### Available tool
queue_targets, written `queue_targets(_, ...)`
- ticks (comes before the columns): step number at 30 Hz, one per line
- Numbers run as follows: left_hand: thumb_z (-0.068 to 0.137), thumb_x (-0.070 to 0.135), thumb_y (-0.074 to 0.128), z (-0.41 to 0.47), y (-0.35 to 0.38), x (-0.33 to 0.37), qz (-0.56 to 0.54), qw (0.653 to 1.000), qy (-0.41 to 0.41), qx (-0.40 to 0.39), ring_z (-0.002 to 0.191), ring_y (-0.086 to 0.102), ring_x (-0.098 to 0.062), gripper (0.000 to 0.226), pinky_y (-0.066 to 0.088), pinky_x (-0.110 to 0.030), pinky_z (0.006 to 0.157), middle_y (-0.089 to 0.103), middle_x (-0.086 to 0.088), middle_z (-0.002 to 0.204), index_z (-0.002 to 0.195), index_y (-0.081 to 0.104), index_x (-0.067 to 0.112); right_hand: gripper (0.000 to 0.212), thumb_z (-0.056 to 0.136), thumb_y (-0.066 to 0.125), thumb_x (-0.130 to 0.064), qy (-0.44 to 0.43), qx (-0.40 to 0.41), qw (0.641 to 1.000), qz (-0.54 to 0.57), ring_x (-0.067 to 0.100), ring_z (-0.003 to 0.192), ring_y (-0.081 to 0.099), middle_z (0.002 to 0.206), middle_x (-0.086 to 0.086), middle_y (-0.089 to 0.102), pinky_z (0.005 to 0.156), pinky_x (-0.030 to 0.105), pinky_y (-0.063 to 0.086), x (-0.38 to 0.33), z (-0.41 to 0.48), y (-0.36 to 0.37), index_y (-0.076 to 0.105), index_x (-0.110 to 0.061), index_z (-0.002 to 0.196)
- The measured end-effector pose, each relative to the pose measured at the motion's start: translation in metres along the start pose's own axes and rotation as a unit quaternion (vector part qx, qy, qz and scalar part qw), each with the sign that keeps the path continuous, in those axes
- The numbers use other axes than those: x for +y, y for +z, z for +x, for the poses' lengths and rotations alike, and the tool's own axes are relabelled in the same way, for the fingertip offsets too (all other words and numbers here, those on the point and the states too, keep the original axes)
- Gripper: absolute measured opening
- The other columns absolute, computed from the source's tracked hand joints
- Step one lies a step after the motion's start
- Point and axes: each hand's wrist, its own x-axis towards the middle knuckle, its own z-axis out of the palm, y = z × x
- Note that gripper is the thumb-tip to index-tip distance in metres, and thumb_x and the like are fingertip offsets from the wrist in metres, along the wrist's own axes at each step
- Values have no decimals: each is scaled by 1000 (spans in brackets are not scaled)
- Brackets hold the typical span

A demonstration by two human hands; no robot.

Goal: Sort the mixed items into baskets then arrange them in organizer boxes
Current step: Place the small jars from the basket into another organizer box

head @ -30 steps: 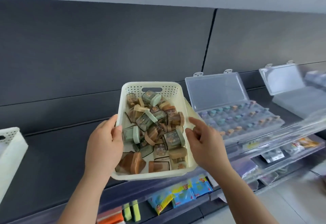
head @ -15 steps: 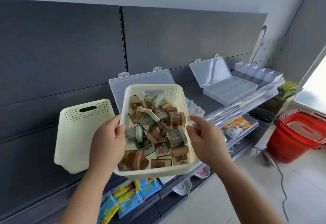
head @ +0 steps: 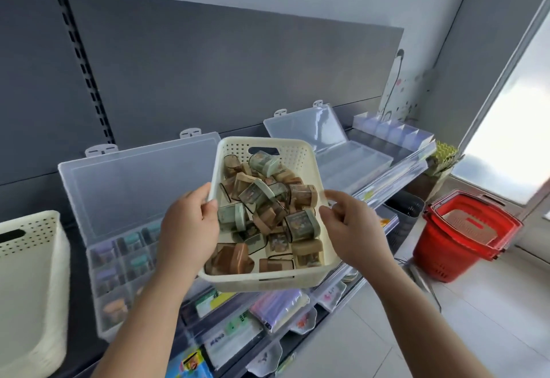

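Grey shelving point(head: 208, 65) backs a part-filled organizer box point(head: 116, 261) at left; my left hand point(head: 190, 229) and right hand point(head: 354, 232) each grip a side rim of the cream basket point(head: 262, 284) of small cases point(head: 262, 199), held in mid-air; I should carry it level to the empty organizer box point(head: 354, 166).

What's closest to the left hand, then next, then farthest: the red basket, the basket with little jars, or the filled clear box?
1. Basket with little jars: held by the left hand.
2. Filled clear box: just behind, leftward.
3. Red basket: far right, low down.
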Motion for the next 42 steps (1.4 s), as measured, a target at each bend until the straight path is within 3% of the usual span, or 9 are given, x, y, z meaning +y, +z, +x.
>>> queue_targets(6,97,12,50,50,57,18,7,1000,-8,4,68,49,-14,37,36,-17,55,67,-9,97,133,54,12,30,92,53,-22,3,-25,1000,-1,3,44,45,43,-19,47,48,25,34,44,73,1,60,-20,122)
queue_targets(11,96,10,50,74,91,27,23,999,-34,17,54,47,-11,31,35,-25,49,60,4,75,125,60,11,31,93,53,-23,-1,-58,998,20,2,45,40,41,-14,44,50,22,32,77,118,8,60,-18,123)
queue_targets(14,97,12,49,84,112,32,38,997,-57,25,60,49,-13,35,39,-25,51,66,-4,98,131,55,12,32,94,52,-24,-14,-90,996,20,2,48,45,46,-10,44,52,22,37,96,144,13,58,-20,124)
queue_targets(17,98,14,48,90,133,40,60,993,-94,43,63,48,-10,38,35,-20,51,64,-9,112,136,51,14,33,94,51,-26,-35,-128,990,36,13,66,57,62,-8,57,64,29,45,115,171,17,57,-20,126)
queue_targets(24,99,17,46,87,176,62,137,972,-164,100,56,46,-10,38,36,-22,46,64,-6,117,137,50,16,35,95,51,-24,-103,-207,971,60,-1,51,44,52,-12,45,47,18,30,155,225,27,56,-16,128)
queue_targets(28,98,16,46,79,193,68,152,963,-189,119,79,64,-31,38,53,-38,65,63,-7,123,137,50,15,33,95,50,-25,-138,-243,959,55,0,51,44,54,-13,45,46,18,29,166,238,31,57,-16,125)
queue_targets(33,98,14,46,77,200,60,138,954,-219,148,72,59,-16,38,42,-22,57,64,-8,119,136,51,14,27,94,49,-25,-162,-266,947,79,4,51,47,53,-11,46,45,21,34,166,253,44,61,-15,116)
queue_targets(36,98,15,46,83,200,53,145,951,-223,157,76,60,-21,37,44,-25,59,65,-7,117,135,52,15,30,96,47,-28,-169,-281,941,83,1,50,48,54,-15,46,43,11,30,166,258,56,59,-16,121)
queue_targets(42,99,14,45,104,208,44,147,950,-227,153,95,62,-21,38,49,-32,78,62,-7,124,136,51,13,34,95,49,-26,-160,-285,942,77,4,51,45,51,-11,43,49,21,34,172,273,73,56,-15,127)
